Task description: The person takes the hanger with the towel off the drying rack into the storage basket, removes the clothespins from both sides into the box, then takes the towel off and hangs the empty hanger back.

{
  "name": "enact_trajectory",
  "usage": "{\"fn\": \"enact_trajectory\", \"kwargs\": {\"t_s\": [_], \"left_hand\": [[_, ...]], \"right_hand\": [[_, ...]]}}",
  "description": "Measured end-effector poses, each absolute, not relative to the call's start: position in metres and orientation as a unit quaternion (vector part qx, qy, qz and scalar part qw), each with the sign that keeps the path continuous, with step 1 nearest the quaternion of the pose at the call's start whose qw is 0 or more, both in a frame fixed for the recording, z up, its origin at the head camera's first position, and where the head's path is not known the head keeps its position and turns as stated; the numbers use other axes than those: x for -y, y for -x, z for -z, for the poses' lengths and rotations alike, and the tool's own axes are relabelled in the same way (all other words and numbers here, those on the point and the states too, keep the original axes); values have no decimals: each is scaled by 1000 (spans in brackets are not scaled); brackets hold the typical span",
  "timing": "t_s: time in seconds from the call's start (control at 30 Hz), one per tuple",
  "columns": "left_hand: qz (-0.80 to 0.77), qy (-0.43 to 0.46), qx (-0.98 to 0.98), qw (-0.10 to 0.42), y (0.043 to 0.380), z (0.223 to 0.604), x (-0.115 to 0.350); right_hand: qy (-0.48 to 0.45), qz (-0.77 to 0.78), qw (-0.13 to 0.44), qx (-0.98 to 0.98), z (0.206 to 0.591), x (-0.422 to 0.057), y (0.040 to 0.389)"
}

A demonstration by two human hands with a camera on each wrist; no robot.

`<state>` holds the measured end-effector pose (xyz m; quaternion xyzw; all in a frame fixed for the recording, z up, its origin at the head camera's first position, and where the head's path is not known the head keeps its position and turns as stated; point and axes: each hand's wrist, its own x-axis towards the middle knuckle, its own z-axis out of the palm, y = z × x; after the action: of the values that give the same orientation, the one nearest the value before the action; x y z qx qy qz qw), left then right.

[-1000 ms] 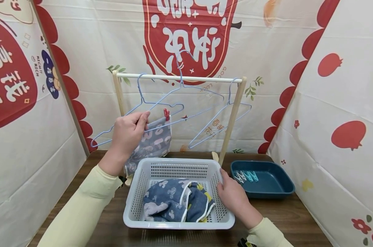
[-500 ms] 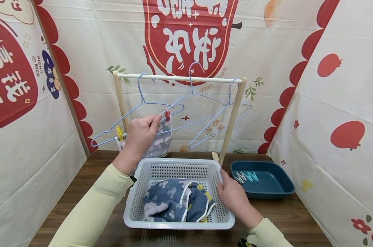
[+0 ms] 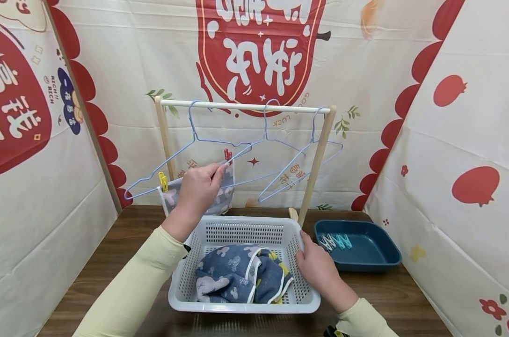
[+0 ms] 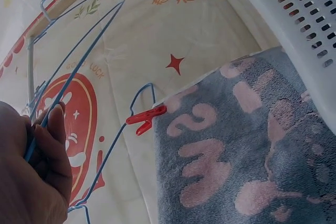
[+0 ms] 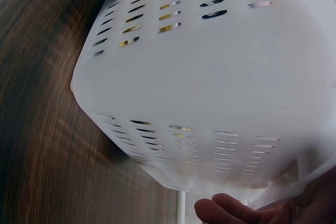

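My left hand (image 3: 200, 188) grips one end of a blue wire hanger (image 3: 254, 180), whose hook overlaps the rack's top rail in the head view. My right hand (image 3: 319, 267) holds the right rim of a light grey laundry basket (image 3: 246, 307). Folded in the basket lies a dark blue patterned cloth (image 3: 227, 267) with white edging. Behind my left hand, a grey-blue towel (image 4: 210, 156) with pink shapes hangs from another hanger (image 3: 145, 180), clipped by a red clothespin (image 4: 147, 119) and a yellow clothespin (image 3: 163, 181).
The wooden drying rack (image 3: 246, 107) stands behind the basket, with a third hanger (image 3: 275, 182) on its right end. To the right sits a dark teal tray (image 3: 376, 250) with white and turquoise clothespins (image 3: 342, 241). Printed cloth walls surround the brown table (image 3: 107, 276).
My left hand has moved right with the hanger, and its hook has come down from above the rail to rail height. The yellow clothespin has come into sight. My right hand has stayed put.
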<state>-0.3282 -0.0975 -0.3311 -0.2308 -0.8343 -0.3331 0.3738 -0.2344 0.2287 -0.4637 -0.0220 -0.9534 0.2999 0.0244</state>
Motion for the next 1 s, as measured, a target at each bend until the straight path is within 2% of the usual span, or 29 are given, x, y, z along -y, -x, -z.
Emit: {"fn": "enact_trajectory", "kwargs": {"t_s": [0.43, 0.77, 1.0], "left_hand": [[291, 219, 853, 374, 324, 347, 98], [291, 219, 870, 333, 322, 354, 98], [288, 214, 873, 329, 319, 354, 102]], "right_hand": [[24, -305, 27, 952, 465, -229, 235], [19, -309, 23, 951, 466, -230, 235], [24, -309, 24, 950, 468, -231, 236]]}}
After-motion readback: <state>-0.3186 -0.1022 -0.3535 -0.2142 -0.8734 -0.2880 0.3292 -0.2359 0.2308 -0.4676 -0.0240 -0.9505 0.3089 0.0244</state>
